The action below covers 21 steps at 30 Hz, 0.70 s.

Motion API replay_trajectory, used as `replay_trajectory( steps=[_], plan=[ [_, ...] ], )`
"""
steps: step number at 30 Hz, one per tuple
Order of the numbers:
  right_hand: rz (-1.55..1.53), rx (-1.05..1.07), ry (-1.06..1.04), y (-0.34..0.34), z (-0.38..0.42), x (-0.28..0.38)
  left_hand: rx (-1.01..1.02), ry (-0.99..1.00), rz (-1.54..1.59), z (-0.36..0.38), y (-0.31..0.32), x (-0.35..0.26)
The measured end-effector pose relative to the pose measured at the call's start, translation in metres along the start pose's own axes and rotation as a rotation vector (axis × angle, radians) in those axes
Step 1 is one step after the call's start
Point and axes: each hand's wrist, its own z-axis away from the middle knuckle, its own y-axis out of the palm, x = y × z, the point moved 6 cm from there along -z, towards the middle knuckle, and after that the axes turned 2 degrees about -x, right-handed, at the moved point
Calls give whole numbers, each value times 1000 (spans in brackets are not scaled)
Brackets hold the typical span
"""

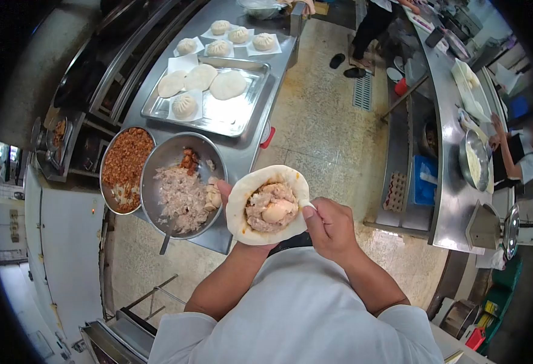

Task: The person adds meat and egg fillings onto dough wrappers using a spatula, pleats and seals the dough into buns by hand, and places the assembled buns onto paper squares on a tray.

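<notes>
A round dough wrapper (pixel 237 209) rests on my left hand (pixel 259 248), which is mostly hidden beneath it; a few fingertips show at its left rim. Pale minced meat filling (pixel 260 221) sits in the middle of the dough, with a smooth pale piece on top that looks like egg. My right hand (pixel 332 227) pinches the right edge of the dough between thumb and fingers. Left of my hands is a steel bowl (pixel 217 151) of minced meat, with a utensil handle (pixel 166 242) over its rim. Beside it stands a bowl of reddish-brown chopped filling (pixel 127 159).
A metal tray (pixel 233 121) on the steel counter holds flat dough rounds (pixel 227 85) and one pleated bun (pixel 184 106). Several more buns (pixel 217 48) on paper squares lie beyond. Across the aisle, a co-worker (pixel 524 151) stands by another counter (pixel 445 182); another person (pixel 372 27) is farther back.
</notes>
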Motion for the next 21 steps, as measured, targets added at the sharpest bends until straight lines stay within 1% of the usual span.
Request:
replay_trajectory(
  steps=[2, 3, 5, 6, 8, 9, 11, 12, 15, 17, 21],
  plan=[
    [33, -35, -48, -7, 0, 3, 0, -36, -7, 1, 5, 5],
    [35, -42, -42, -8, -1, 2, -9, -24, -14, 1, 8, 7],
    [-126, -117, -22, -11, -2, -3, -19, -18, -23, 1, 8, 9],
    [-126, -123, -17, -12, -1, -6, -30, -49, -32, 2, 5, 11],
    [-244, -60, 61, -10, -1, -15, -40, -81, -45, 2, 0, 13],
    [-246, -63, 61, -9, 1, -19, -34, -94, -41, 2, -2, 15],
    [-455, -16, 156, -2, 4, -30, -30, -108, -39, 3, -5, 16],
    [-457, -18, 157, -2, 6, -30, -11, -114, -28, 3, -6, 18],
    [-393, -10, 193, -7, 9, -32, 18, -136, -16, 4, -9, 21],
    [22, -22, -54, -16, 9, -18, 25, -147, -15, 5, -13, 25],
    [73, 18, -89, -26, 12, -13, -8, -136, 11, 8, -6, 32]
  ],
)
